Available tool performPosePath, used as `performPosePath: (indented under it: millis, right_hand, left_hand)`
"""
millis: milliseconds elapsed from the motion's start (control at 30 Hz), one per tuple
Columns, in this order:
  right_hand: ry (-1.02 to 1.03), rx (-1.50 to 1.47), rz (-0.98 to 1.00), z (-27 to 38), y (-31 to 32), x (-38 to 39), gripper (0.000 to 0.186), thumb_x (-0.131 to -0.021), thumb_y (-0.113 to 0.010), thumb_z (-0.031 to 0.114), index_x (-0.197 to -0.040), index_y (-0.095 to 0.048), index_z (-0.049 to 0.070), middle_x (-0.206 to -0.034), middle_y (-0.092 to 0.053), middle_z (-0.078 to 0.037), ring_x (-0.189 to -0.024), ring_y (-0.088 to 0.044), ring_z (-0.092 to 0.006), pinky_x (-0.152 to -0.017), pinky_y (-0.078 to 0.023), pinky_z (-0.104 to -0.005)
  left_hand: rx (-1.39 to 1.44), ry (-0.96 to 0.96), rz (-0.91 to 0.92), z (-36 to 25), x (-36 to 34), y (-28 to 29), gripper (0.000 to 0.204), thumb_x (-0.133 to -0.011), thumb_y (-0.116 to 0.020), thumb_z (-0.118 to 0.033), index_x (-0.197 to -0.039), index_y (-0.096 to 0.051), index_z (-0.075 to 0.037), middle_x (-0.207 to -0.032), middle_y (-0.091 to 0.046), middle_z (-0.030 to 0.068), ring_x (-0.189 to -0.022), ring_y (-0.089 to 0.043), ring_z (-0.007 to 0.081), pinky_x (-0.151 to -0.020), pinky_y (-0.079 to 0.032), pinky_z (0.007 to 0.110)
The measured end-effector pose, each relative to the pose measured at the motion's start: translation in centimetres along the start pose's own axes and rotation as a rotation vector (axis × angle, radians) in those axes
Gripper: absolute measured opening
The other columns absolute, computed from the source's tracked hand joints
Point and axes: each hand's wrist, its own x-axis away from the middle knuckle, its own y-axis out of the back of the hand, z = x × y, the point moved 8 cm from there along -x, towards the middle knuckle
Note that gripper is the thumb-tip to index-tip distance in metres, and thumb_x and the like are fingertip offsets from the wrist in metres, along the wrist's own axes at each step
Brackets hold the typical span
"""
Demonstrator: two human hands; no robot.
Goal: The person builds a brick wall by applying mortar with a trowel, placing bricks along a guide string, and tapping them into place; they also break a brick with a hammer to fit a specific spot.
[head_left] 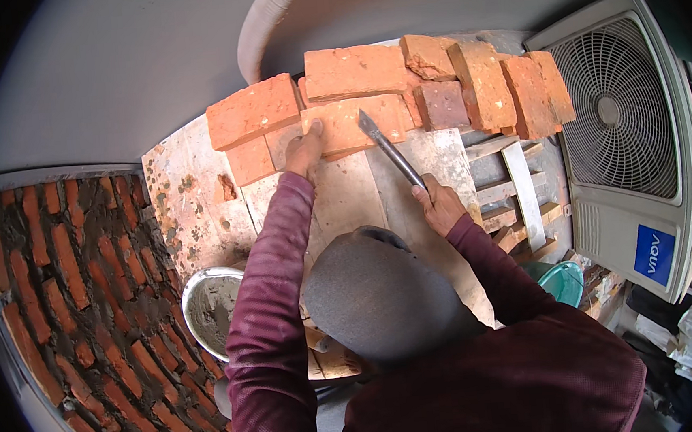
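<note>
My left hand [306,148] is closed on the near left end of an orange brick [343,124], its thumb on the top face. In my right hand [439,205] is the shaft of a metal-handled tool with a dark pointed head [394,157]; whether it is a hammer or a chisel I cannot tell. The tool's head lies over the right part of that brick, and contact is unclear. Around the brick are more bricks, among them a wide one [354,71] behind it, one to the left [254,109] and a dark purplish one [441,105] to the right.
Pale wooden boards [348,195] lie under the bricks. A bucket of grey mortar [214,307] stands by my left forearm, beside brickwork [106,316] with mortar joints. At right are wooden slats [523,190], a green bucket [563,283] and an air-conditioner unit [620,137]. A rounded grey surface [385,294] hides some boards.
</note>
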Motion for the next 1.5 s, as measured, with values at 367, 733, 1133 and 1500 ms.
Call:
performPosePath:
  millis: [367, 733, 1133, 1500]
  right_hand:
    - [0.044, -0.290, -0.132, 0.2, 2.5, 1.0, 0.040, -0.103, -0.048, 0.038, -0.106, -0.057, -0.001, -0.069, -0.054, -0.021, -0.064, -0.059, -0.0368, -0.064, -0.046, -0.0442]
    - [0.951, -1.061, -0.697, 16.7, 17.5, 6.6, 0.051, -0.101, -0.049, 0.049, -0.116, -0.041, 0.001, -0.070, -0.047, -0.007, -0.051, -0.041, -0.0099, -0.044, -0.035, -0.0240]
    - [0.335, -0.336, -0.334, 11.5, 7.9, 1.3, 0.033, -0.102, -0.046, 0.032, -0.104, -0.054, 0.000, -0.071, -0.056, -0.026, -0.069, -0.060, -0.0487, -0.060, -0.043, -0.0506]
    - [0.121, -0.143, -0.058, -3.2, 0.0, 1.5, 0.040, -0.093, -0.062, 0.041, -0.103, -0.065, 0.002, -0.070, -0.062, -0.022, -0.066, -0.063, -0.0374, -0.065, -0.049, -0.0435]
  left_hand:
    - [0.393, -0.062, 0.292, -1.4, 3.7, -3.5, 0.057, -0.086, -0.077, -0.041, -0.128, -0.056, -0.008, -0.119, -0.066, 0.0076, -0.104, -0.067, 0.0195, -0.083, -0.059, 0.035]
    - [0.596, -0.144, 0.159, -2.6, 7.7, 2.3, 0.055, -0.091, -0.070, -0.040, -0.128, -0.054, -0.003, -0.119, -0.064, 0.0117, -0.104, -0.068, 0.0209, -0.073, -0.065, 0.032]
    - [0.909, -0.220, 0.165, -4.9, 10.1, 6.5, 0.049, -0.093, -0.069, -0.029, -0.129, -0.051, -0.001, -0.120, -0.063, 0.0147, -0.107, -0.066, 0.0268, -0.083, -0.064, 0.041]
    - [0.831, -0.167, 0.026, 0.8, 14.5, 11.4, 0.048, -0.094, -0.068, -0.029, -0.130, -0.053, -0.001, -0.118, -0.065, 0.0133, -0.103, -0.069, 0.0239, -0.077, -0.065, 0.035]
